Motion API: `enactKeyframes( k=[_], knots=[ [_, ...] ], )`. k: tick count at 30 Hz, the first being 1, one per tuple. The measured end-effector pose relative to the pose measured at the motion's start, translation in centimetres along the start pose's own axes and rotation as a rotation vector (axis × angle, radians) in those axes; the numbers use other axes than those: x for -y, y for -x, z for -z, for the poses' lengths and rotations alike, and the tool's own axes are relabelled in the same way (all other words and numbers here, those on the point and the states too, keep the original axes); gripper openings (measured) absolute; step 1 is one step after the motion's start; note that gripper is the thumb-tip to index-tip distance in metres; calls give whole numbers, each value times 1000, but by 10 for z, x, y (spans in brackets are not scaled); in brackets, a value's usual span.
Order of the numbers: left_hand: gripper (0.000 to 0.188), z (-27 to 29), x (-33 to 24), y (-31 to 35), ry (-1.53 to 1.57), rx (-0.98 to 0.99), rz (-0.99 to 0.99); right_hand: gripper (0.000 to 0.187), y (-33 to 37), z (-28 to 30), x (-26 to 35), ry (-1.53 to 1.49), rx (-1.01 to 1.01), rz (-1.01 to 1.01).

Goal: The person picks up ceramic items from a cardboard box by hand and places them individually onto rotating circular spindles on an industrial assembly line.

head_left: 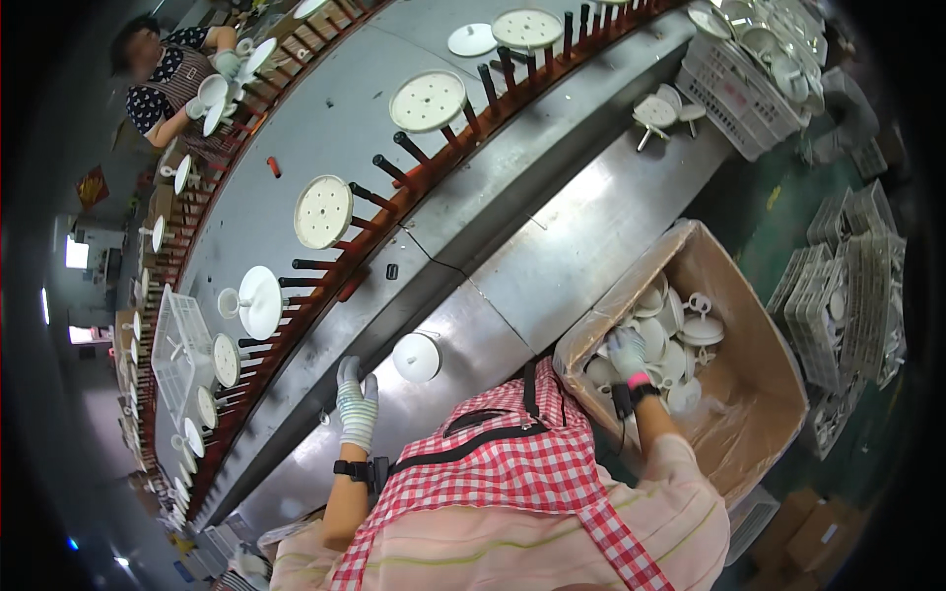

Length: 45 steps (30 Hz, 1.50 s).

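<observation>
My left hand (357, 404), in a striped white glove, is raised over the metal worktop (458, 340) with its fingers apart and nothing in it. Close by on the worktop lies a round white lid-like disc (417, 357) with a small knob in its middle. My right hand (628, 355), gloved too, reaches down into a plastic-lined cardboard box (749, 394) on my right. It touches a heap of white discs and ring-handled pieces (675, 315) there. Its fingertips merge with the white parts, so any grip is unclear.
A curved conveyor with black-tipped pegs (404, 143) carries perforated white discs (428, 100) along the worktop's far side. A heaped white crate (739, 89) stands at upper right, stacked crates (838, 295) on the floor below. Across the conveyor, another person (177, 84) handles white pieces.
</observation>
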State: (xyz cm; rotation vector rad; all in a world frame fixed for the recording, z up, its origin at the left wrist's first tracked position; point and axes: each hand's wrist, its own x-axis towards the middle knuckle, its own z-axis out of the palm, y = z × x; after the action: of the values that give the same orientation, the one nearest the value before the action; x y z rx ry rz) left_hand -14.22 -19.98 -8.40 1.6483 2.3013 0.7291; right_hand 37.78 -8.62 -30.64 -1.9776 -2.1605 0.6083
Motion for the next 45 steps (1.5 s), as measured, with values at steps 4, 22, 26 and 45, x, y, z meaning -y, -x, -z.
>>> enactKeyframes(
  k=[4, 22, 26, 45],
  knots=[
    [40, -26, -8, -18, 123, 27, -4, 20, 10, 80, -49, 47, -641, 139],
    [20, 3, -166, -102, 519, 265, -392, 35, -329, 276, 330, 45, -608, 727],
    [27, 8, -189, -171, 472, 74, -581, 41, -300, 264, 362, 190, -591, 703],
    [28, -27, -115, -407, -277, 137, -218, 45, -322, 202, 496, -136, 90, 405]
  ],
)
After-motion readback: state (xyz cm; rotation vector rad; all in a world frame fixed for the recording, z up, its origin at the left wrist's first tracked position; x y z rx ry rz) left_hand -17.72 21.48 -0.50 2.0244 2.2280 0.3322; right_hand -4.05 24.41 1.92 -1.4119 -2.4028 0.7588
